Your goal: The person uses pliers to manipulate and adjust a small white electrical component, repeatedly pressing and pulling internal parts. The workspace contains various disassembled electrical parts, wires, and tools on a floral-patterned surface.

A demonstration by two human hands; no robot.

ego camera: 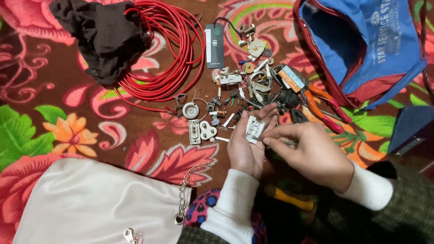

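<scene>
Holding a small white plug insert [254,129] in the palm, the person's left hand [247,143] has its fingers curled up around the part, thumb pressed along one edge. The insert is a flat white plastic piece with several small holes on its upper face, and it sits above the carpet near the middle of the view.

The right hand [312,153] comes in from the right. Its thumb and fingertips are pinched together on a thin metal tool [276,141], a slim shaft whose tip meets the lower edge of the insert. Whether the tool is a screwdriver or a pin cannot be told.

Just above both hands lies a heap of small electrical parts [257,86]: screws, white fittings and metal clips. Orange-handled pliers [323,106] rest at the right edge of that heap. Two pale socket pieces [202,131] lie just left of the left hand, with a round white disc [190,110] above them.

A coil of red wire [169,54] lies at upper left, partly under a dark cloth [106,36]. A blue and red bag [366,45] stands open at upper right. A white handbag with a chain [99,203] occupies the lower left. A yellow-handled tool [289,197] lies below the hands, on the floral carpet [58,131].
</scene>
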